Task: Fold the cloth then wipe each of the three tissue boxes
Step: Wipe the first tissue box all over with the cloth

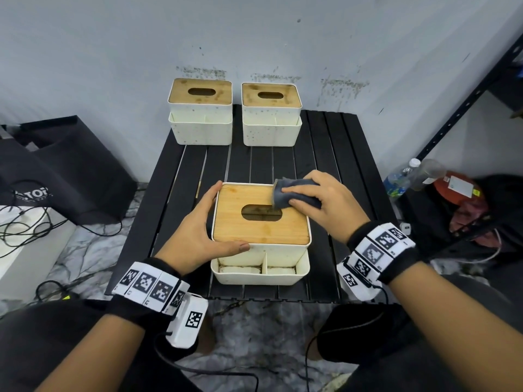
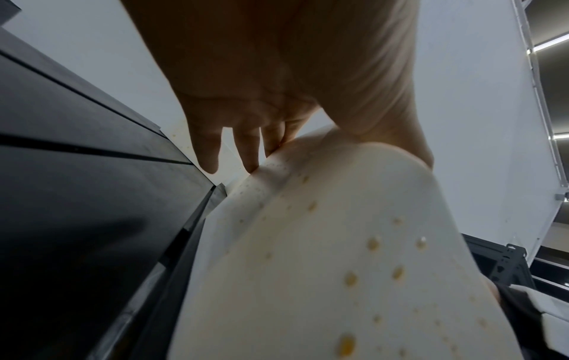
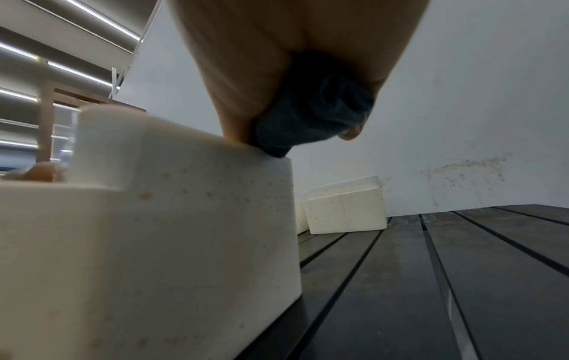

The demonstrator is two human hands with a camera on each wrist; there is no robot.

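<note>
Between the two hands, in the head view, the nearest tissue box (image 1: 261, 236) was seen on the black slatted table (image 1: 351, 171). It was steadied by the left hand (image 1: 198, 233), whose straight fingers lay along its left side and whose thumb lay across its near edge. The folded grey cloth (image 1: 294, 193) was gripped by the right hand (image 1: 319, 202) and pressed onto the far right corner of the bamboo lid (image 1: 254, 230). Well beyond both hands, two further tissue boxes (image 1: 201, 111) (image 1: 271, 114) stood untouched by the wall.

In the left wrist view, the extended fingers (image 2: 209, 156) were shown against the spotted white wall of the box (image 2: 338, 243).

In the right wrist view, the bunched cloth (image 3: 314, 117) was shown clamped in the hand and touching the box's upper edge (image 3: 184, 219).

Folding was judged complete. Wiping of the first box was judged under way, with brown specks left on its sides. The two far boxes, their lids blotched, were judged still to be wiped.
</note>
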